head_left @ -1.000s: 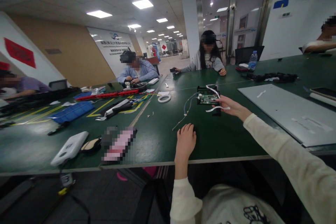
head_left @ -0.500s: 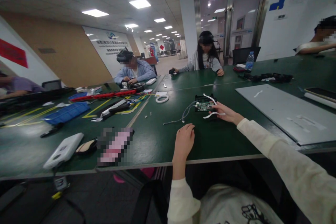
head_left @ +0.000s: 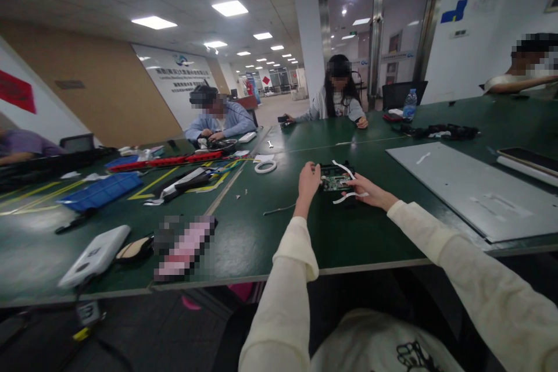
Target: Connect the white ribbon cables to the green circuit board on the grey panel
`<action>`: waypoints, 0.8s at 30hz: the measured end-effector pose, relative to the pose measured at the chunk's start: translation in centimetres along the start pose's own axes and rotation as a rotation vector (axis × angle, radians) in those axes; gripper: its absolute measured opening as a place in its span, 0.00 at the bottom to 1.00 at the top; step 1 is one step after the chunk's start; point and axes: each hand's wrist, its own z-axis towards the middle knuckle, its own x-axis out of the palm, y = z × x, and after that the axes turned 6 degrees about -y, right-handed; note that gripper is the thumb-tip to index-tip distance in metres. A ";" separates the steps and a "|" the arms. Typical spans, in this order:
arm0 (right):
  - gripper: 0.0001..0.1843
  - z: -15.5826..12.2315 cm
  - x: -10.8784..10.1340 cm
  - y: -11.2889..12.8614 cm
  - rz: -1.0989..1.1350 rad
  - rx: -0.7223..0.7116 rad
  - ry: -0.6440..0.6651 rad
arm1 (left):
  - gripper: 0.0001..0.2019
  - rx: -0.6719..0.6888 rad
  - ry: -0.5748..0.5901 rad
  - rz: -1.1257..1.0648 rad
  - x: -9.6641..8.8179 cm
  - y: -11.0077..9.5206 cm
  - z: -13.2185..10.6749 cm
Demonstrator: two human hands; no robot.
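Note:
A green circuit board [head_left: 335,182] in a black frame lies on the table before me. My right hand [head_left: 368,190] grips its right side, fingers closed around the edge. At the left edge, the curled fingers of my left hand [head_left: 308,182] close on the frame, and their tips are partly hidden. Two white flat ribbon strips [head_left: 343,197] stick out by my right hand, one above the other. A thin grey cable [head_left: 279,210] trails leftward on the table from under my left hand, its middle covered.
A white tape roll [head_left: 265,167] and small white scraps lie left of the board. A grey panel [head_left: 462,197] is at right. Further left are a blue bin [head_left: 100,192], a white device [head_left: 93,256] and a pink phone-like object [head_left: 185,249]. Several people sit around the green table [head_left: 370,244].
My left hand has moved forward from the near table surface to the board's left edge, covering part of the cable. My right hand keeps its hold on the board.

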 end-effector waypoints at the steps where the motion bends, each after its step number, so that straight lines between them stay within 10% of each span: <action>1: 0.23 0.0 0.1 0.0 -0.004 0.002 0.000 | 0.18 -0.031 0.031 -0.008 0.7 0.8 0.1; 6: 0.24 -0.3 0.3 0.4 -0.018 0.020 -0.006 | 0.16 0.027 0.159 0.009 1.8 2.9 -1.0; 24: 0.28 -0.4 -0.1 0.4 -0.050 0.002 0.057 | 0.12 0.048 -0.021 -0.052 1.8 2.7 -2.1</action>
